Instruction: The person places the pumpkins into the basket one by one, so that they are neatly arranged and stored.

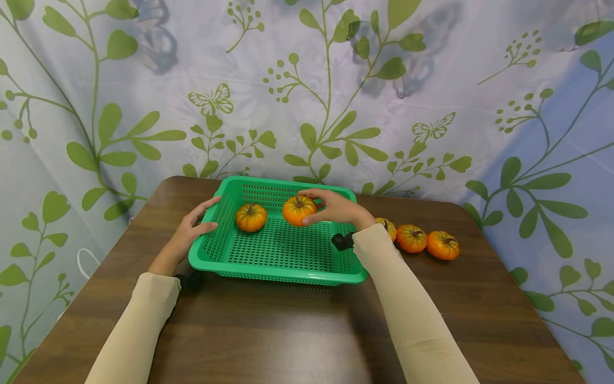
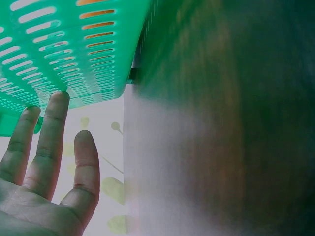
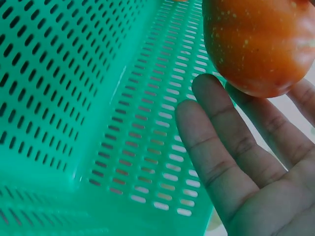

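Note:
Over the green plastic basket (image 1: 288,275), my right hand (image 1: 336,207) grips a small orange pumpkin (image 1: 298,210) between thumb and fingers. In the right wrist view the held pumpkin (image 3: 261,44) sits at the fingertips, while the lower fingers (image 3: 211,142) stretch out loosely below it. A second small pumpkin (image 1: 251,217) rests inside the basket toward its left end. My left hand (image 1: 184,234) is at the basket's left rim with straight fingers. From the left wrist, its fingers (image 2: 49,142) reach up along the slotted outer wall (image 2: 74,54).
On the brown wooden table (image 1: 288,330), more small pumpkins sit in a row right of the basket, among them a middle one (image 1: 411,238) and an end one (image 1: 443,245). My right forearm partly covers the nearest pumpkin (image 1: 386,228). A leaf-patterned curtain (image 1: 297,117) hangs behind the table.

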`<state>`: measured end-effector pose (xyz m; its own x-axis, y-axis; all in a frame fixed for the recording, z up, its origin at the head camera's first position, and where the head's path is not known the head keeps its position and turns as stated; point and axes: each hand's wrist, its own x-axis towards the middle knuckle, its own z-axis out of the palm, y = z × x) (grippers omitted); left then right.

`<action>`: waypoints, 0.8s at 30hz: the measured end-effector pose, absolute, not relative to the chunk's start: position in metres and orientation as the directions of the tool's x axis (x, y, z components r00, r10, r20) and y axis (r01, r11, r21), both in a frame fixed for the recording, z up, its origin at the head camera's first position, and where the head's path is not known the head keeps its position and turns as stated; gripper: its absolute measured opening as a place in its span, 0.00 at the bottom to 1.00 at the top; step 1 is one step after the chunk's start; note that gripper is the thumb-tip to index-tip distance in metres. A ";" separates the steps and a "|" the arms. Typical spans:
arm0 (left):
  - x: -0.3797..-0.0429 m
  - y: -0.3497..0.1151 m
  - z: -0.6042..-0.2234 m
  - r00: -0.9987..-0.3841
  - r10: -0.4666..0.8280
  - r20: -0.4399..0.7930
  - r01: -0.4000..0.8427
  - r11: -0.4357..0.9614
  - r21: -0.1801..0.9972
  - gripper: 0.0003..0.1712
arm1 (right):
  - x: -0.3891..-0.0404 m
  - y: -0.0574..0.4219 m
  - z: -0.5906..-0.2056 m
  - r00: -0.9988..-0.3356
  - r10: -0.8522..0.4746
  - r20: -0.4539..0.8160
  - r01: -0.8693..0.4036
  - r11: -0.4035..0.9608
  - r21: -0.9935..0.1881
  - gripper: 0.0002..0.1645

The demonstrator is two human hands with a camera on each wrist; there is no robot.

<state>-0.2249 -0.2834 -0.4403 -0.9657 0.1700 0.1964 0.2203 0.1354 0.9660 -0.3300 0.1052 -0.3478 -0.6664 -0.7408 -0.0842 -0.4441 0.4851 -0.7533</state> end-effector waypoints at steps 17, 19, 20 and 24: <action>-0.226 -0.284 -0.441 -0.964 0.171 0.204 0.224 0.107 0.969 0.37 | -0.341 0.078 -0.354 -0.697 -0.701 -0.149 -0.347 0.512 -0.786 0.49; -0.226 -0.284 -0.441 -0.964 0.170 0.203 0.223 0.108 0.969 0.37 | -0.342 0.076 -0.356 -0.699 -0.699 -0.150 -0.342 0.511 -0.789 0.49; -0.226 -0.284 -0.441 -0.965 0.169 0.203 0.224 0.116 0.968 0.37 | -0.343 0.075 -0.357 -0.700 -0.697 -0.154 -0.336 0.512 -0.790 0.49; -0.226 -0.284 -0.441 -0.966 0.166 0.196 0.219 0.135 0.966 0.38 | -0.344 0.070 -0.359 -0.706 -0.687 -0.175 -0.303 0.516 -0.801 0.49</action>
<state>-0.2263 -0.2839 -0.4407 -0.9664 0.1660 0.1961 0.2192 0.1347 0.9663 -0.3440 0.0700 -0.3591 -0.7057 -0.6865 -0.1752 -0.3028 0.5158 -0.8014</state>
